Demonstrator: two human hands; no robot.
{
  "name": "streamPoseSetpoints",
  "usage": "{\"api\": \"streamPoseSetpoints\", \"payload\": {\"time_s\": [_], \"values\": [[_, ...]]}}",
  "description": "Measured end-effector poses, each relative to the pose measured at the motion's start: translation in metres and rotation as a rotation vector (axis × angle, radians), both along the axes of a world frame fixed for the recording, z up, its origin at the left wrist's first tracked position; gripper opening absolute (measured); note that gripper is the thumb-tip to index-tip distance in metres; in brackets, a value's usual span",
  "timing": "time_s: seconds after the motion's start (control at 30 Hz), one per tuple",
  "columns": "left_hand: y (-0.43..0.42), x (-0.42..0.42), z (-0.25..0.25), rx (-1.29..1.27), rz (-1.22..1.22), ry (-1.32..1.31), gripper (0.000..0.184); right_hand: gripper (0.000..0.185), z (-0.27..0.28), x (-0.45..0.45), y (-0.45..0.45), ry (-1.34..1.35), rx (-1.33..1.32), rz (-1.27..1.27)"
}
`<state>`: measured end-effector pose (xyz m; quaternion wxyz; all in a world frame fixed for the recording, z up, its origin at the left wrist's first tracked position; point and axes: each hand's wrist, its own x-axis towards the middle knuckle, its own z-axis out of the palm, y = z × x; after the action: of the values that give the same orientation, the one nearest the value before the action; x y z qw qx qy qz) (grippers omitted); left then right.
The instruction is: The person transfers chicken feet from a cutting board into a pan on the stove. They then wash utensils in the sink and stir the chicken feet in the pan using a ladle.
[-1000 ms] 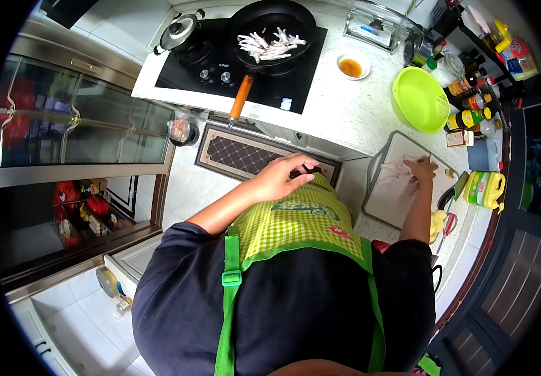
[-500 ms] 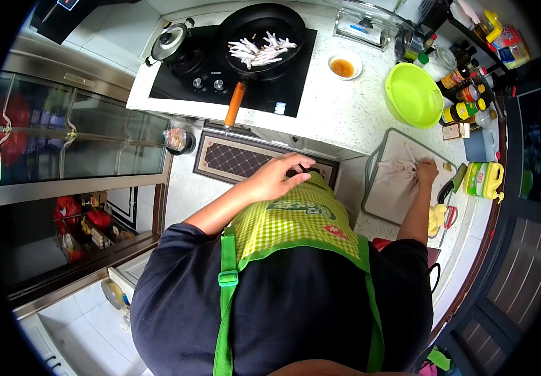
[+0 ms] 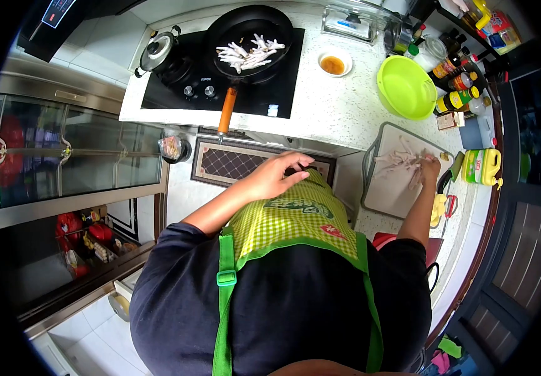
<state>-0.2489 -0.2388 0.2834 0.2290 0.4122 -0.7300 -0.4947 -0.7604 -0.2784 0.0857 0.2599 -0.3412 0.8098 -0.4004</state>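
My left hand (image 3: 281, 175) hovers in front of the yellow checked apron (image 3: 295, 216), thumb apart from its curved fingers, with nothing visible in it. On the right, my right hand (image 3: 430, 167) closes on pale chicken feet (image 3: 402, 164) at the right side of a cutting board (image 3: 386, 199). Its fingertips are partly hidden, so the exact grip is hard to see. More chicken feet (image 3: 251, 55) lie in a black frying pan (image 3: 225, 24) on the stove. The pan's orange handle (image 3: 227, 109) points toward me.
A green basin (image 3: 406, 88) and a small bowl of brown sauce (image 3: 333, 64) stand on the counter. Right of the board are a knife (image 3: 449, 174), red-handled scissors (image 3: 451, 205) and an oil jug (image 3: 481, 167). Sauce bottles (image 3: 457, 99) line the wall. A lidded pot (image 3: 157, 51) stands left of the pan.
The view has shifted slightly, so the stove and counter sit a little further left. My right hand stays at the chicken feet, and my left hand keeps nearly the same pose.
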Motion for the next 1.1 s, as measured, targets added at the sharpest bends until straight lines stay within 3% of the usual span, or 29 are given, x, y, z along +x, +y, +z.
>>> {"api": "streamPoseSetpoints", "payload": {"time_s": [0.47,0.6,0.7,0.83,1.1], "values": [[-0.007,0.007,-0.002,0.003,-0.032,0.025,0.031,0.033,0.052,-0.009,0.009,-0.186,0.01,0.0],[-0.007,0.012,-0.004,-0.003,-0.004,0.058,0.031,0.034,0.083,0.004,0.008,-0.14,-0.058,0.063],[-0.011,0.016,-0.003,0.023,-0.017,0.023,0.032,0.035,0.148,0.045,-0.007,-0.126,-0.009,0.09],[-0.014,0.027,-0.007,0.054,-0.008,0.069,0.032,0.033,0.197,0.08,-0.041,-0.239,-0.057,0.225],[-0.018,0.062,-0.004,0.111,0.071,0.051,0.031,0.031,0.242,0.205,-0.155,-0.273,-0.06,0.749]]}}
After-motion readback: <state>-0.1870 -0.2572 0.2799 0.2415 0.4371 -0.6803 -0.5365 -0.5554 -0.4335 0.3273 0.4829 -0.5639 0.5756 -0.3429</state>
